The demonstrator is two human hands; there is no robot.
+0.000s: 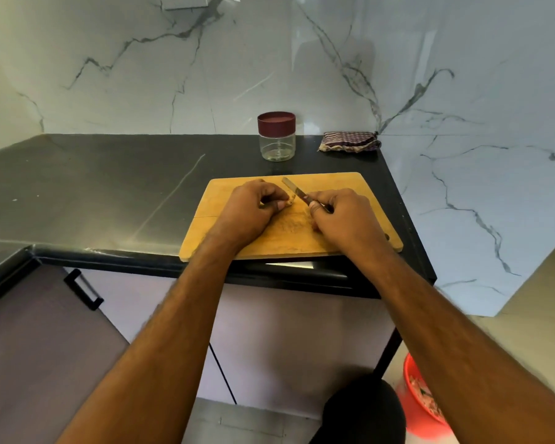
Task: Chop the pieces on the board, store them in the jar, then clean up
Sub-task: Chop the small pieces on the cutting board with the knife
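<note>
Wooden cutting board [334, 187], pale yellow-brown, rectangular with rounded corners, lies flat on a dark polished stone counter [109, 187] streaked with thin light veins; its near edge sits close to the counter's front lip. Walls behind are glossy white marble-look panels with grey veining.

Left hand [250, 209]: fingers curled, tips pinching a small pale piece [289, 203] down on the board's middle. Piece mostly hidden under the fingers; shape not clear.

Right hand [343, 219]: fingers wrapped round the dark handle of a small knife [297, 191]. Blade is narrow, metallic, angled up and to the left, its edge just beside the piece and the left fingertips. Whether blade touches the piece cannot be told.

Jar [277, 137]: clear, cylindrical, smooth-walled, with a ribbed maroon lid on top. Stands upright on the counter beyond the board's far edge, well apart from both hands.

Folded cloth [350, 142], striped purple and white, frayed at one end, lies right of the jar near the wall corner.

Orange-red bucket [420, 402] on the floor, lower right.
</note>
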